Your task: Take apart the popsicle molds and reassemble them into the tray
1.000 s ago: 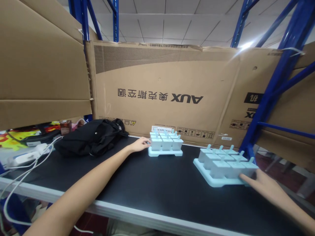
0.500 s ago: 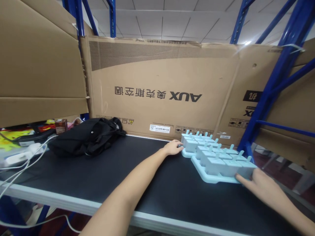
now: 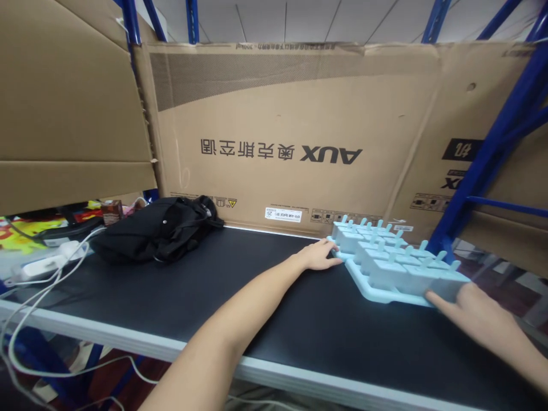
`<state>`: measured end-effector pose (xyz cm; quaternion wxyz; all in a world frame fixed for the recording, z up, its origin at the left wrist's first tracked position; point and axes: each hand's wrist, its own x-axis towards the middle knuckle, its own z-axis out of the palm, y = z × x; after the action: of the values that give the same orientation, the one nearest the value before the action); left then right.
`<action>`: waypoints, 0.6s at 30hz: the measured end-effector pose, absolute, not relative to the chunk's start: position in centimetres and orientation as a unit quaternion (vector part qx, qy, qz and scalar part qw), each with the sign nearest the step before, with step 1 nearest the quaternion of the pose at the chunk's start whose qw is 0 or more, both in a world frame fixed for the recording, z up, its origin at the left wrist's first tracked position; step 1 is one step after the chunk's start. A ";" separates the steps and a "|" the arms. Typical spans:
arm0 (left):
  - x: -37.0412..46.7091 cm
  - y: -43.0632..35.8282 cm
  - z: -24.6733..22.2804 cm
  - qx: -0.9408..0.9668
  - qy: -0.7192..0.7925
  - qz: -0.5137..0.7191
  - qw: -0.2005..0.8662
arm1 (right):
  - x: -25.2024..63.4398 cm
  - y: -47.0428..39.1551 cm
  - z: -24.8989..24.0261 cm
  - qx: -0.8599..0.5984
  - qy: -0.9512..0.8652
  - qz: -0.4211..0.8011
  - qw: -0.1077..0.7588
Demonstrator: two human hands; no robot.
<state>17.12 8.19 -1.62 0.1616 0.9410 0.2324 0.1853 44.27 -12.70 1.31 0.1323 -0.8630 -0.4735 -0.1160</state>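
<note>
Two light blue popsicle molds stand upright on the black tabletop, one behind the other, their stick handles pointing up. My left hand (image 3: 319, 255) is at the left end of the far popsicle mold (image 3: 347, 241), fingers curled at its edge and thumb stretched along the front near the gap between the molds. Around the right front corner of the near popsicle mold (image 3: 389, 277) closes my right hand (image 3: 471, 308), its thumb on the front face. The other fingers of that hand are hidden behind the mold's right side.
A black bag (image 3: 156, 231) lies at the table's back left, beside white cables and a power strip (image 3: 53, 262). A large cardboard panel (image 3: 274, 125) stands along the back. Blue rack posts (image 3: 483, 165) rise at the right. The table's pale front edge (image 3: 299, 374) runs below my arms.
The view has tilted down and turned slightly left. My left hand has shifted a little right and closer along the far mold's left end. My right hand keeps its place on the near mold.
</note>
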 end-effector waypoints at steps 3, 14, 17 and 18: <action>17.0 7.5 -1.2 0.955 0.204 0.168 0.136 | 43.7 -12.8 1.6 -0.874 -0.475 -0.080 0.058; 16.5 6.6 -0.8 0.959 0.183 0.163 0.142 | 44.1 -12.3 0.8 -0.879 -0.465 -0.083 0.060; 16.5 6.6 -0.7 0.960 0.189 0.152 0.143 | 44.3 -12.2 0.5 -0.876 -0.469 -0.085 0.072; 16.5 6.6 -0.7 0.960 0.190 0.148 0.142 | 44.3 -12.2 0.5 -0.877 -0.466 -0.086 0.075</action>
<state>16.53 6.55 -0.70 0.1421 0.9602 0.1899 0.1475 44.28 -12.19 0.46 0.0752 -0.8771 -0.4664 -0.0862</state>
